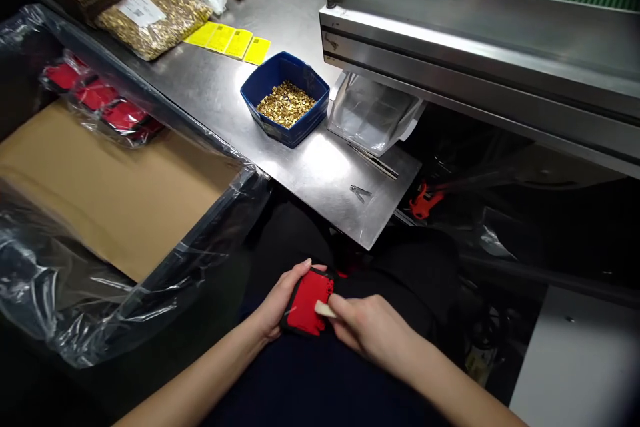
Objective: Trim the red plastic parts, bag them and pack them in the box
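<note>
Low in the middle, over the dark lap, my left hand [280,297] is closed around the left side of a red and black plastic part [306,300]. The part is flat and roughly rectangular, with a black rim and a red face. My right hand [367,327] pinches a small cream-coloured blade-like tool [325,309], whose tip lies at the right edge of the red face. Most of the tool's handle is hidden inside the right fist. Whether the tip touches the part I cannot tell.
On the metal table [220,103] stands a blue bin [287,133] of small brass pieces, with nippers [359,193] nearer me. Bags of brass pieces [155,17] and yellow labels [227,40] lie behind. Left is a plastic-lined box [200,240] with wrapped red parts [100,97]; right, a conveyor frame [475,60].
</note>
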Tool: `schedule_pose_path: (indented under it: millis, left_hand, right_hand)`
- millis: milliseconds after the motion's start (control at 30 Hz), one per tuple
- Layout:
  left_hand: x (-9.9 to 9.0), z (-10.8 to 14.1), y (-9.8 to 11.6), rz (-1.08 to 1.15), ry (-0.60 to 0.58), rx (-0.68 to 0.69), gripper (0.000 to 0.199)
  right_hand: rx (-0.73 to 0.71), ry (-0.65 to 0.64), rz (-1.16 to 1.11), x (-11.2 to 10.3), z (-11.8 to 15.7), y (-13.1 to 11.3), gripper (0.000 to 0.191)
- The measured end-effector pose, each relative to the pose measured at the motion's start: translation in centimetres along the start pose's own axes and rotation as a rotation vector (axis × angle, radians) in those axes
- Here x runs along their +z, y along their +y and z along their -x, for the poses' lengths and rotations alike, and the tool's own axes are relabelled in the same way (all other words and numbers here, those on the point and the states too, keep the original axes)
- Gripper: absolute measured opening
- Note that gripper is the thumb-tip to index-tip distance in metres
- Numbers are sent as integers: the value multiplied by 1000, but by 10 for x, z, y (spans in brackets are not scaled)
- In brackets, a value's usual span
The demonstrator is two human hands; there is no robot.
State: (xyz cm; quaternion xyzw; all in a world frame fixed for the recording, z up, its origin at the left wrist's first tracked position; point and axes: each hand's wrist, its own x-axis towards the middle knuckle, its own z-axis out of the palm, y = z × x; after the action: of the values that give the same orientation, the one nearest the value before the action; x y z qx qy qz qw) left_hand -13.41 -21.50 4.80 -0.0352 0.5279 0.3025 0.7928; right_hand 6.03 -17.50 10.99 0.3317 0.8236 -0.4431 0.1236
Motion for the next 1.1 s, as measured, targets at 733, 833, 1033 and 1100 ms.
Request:
schedule_pose_path:
  millis: [733,833,1033,1100]
  left_hand:
    - [3,-2,2,53,30,-27,57]
    - [0,-2,1,72,-15,-34,57]
    - [0,-2,3,80,5,-51,55]
    - [1,-2,3,93,-16,-59,55]
  right_hand:
    - [11,65,-117,3,1,11,4]
    - [-1,41,-119,6,2,11,3]
    - [41,70,-154,8,5,10,6]
    - [28,48,-143,7,5,9,6]
